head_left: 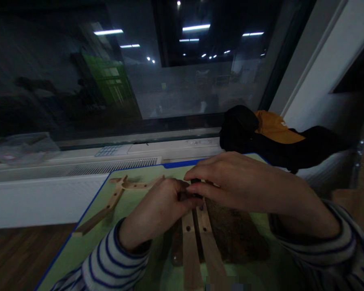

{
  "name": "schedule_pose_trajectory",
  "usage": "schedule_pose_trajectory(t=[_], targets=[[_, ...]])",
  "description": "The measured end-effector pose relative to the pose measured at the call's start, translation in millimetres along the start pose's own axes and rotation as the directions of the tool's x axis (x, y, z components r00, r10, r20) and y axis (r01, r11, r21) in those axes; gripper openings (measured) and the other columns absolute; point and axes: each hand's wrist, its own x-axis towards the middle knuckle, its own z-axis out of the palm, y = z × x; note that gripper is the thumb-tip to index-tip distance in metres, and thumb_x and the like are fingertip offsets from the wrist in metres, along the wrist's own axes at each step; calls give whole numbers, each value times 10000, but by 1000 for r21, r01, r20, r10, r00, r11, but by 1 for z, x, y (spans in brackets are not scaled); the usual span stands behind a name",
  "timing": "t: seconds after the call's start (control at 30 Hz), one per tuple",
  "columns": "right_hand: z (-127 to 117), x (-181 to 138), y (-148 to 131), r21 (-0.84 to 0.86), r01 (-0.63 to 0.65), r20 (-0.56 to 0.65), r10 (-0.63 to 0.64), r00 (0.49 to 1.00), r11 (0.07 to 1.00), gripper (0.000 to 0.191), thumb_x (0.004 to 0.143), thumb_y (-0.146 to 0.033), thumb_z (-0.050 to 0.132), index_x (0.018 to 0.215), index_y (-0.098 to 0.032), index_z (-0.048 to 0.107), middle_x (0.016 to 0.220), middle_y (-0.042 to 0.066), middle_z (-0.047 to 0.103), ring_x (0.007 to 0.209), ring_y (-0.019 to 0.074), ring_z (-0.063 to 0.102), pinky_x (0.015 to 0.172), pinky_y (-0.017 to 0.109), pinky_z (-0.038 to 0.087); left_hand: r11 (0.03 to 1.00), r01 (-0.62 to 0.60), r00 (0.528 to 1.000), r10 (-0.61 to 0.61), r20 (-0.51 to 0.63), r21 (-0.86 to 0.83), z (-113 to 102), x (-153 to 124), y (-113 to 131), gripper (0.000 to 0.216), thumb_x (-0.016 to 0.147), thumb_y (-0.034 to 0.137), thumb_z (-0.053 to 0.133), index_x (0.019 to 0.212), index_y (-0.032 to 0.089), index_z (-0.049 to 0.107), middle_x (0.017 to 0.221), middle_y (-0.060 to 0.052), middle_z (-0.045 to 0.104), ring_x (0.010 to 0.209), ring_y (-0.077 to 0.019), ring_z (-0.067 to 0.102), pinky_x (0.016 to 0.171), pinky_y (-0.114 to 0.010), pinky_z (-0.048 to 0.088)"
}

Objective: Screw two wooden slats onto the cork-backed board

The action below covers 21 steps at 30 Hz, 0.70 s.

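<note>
Two pale wooden pieces with drilled holes, the left wooden piece (189,242) and the right wooden piece (210,244), lie side by side, their near ends running toward me. My right hand (230,182) reaches over their far ends, thumb and fingers pinching a small black object (195,181). Close against it, my left hand (162,208) has its fingers bent together at the same spot; what they grip is hidden. A small dark piece (201,207) sits at a hole in the right wooden piece. Beneath the wood is a brown, worn-looking slab (236,234).
A joined wooden frame part (117,194) with holes lies on the green, blue-edged table (91,210) at left. Behind are a white radiator (48,198), a window sill, and an orange cap (276,126) on dark cloth. A clear plastic bag (24,147) lies far left.
</note>
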Motion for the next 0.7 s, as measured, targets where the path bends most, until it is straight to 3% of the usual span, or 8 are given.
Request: schedule_pose_trajectory(t=[0.23,0.4,0.7], targets=[[-4,-4,-2,62,30,34,-32,999,998,240,904,-221,425,1070,-230,597,931,-3,660,860,155,591,738,283,396,1000,-3,999,3,-37,17,2,1,-1,202,781,314,574,694,180,698,596,29,657,537,-125,550,512,-226,358],[-4,-4,0,51,29,40,-31,999,998,226,911,-237,421,1036,-230,609,902,-1,658,838,158,589,737,288,396,999,-28,997,29,-65,16,-1,0,5,139,766,289,612,720,208,716,635,42,689,543,-112,566,520,-216,359],[-2,-1,2,36,16,39,-18,999,999,207,913,-245,425,981,-236,620,870,-10,658,810,152,587,704,279,397,999,33,998,-32,-50,26,2,0,1,224,783,379,610,818,187,720,709,4,724,622,-159,629,554,-242,406]])
